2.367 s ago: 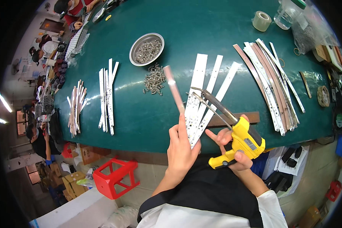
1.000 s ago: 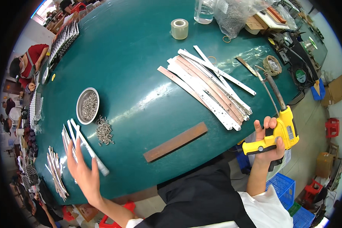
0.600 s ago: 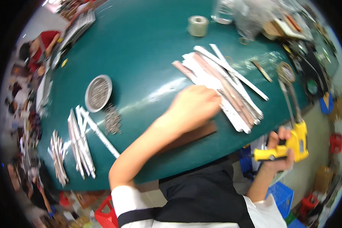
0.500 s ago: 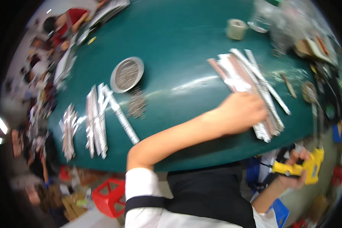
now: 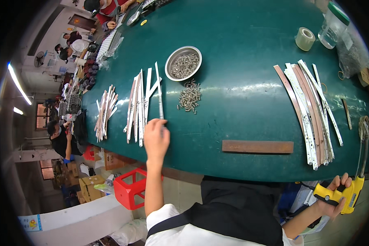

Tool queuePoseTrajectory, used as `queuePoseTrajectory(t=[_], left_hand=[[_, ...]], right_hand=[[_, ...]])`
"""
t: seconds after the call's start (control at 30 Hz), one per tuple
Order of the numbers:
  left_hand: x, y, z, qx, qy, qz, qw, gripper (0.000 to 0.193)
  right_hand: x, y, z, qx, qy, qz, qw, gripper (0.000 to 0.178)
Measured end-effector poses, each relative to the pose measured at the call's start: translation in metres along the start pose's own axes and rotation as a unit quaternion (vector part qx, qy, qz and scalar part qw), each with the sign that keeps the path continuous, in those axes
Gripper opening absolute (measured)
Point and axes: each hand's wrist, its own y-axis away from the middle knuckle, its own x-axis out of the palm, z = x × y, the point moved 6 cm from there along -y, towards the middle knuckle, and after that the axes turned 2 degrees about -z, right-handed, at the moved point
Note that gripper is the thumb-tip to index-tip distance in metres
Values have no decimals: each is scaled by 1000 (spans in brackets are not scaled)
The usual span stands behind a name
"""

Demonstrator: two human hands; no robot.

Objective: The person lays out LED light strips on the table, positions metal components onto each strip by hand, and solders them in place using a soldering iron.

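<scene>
Setting a strip [image 5: 160, 96] onto the left pile [image 5: 140, 107], left hand [image 5: 156, 138] is pinching it; right hand [image 5: 334, 197] is gripping the yellow driver [image 5: 343, 196]; right stack [image 5: 311, 110] is waiting.

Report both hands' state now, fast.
Left hand: on a white strip on the green table; grip cannot be told.
Right hand: closed around the yellow power screwdriver.

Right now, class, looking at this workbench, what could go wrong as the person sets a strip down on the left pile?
1. The left hand rests on a thin white strip beside a loose strip pile; a nudge could scatter it.
2. The loose screws lie unboxed nearby and might roll.
3. The right hand holds the yellow power screwdriver off the table edge; it could drop.
</scene>
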Motion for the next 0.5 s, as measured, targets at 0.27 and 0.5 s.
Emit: queuePoseTrajectory(t=[0.27,0.5], left_hand=[[-16,-45,-81,85,156,-10,984,23],[56,-57,-343,513,331,105,785,39]], right_hand=[[11,15,-8,15,-8,3,1000,59],[25,28,-3,9,-17,-14,1000,59]])
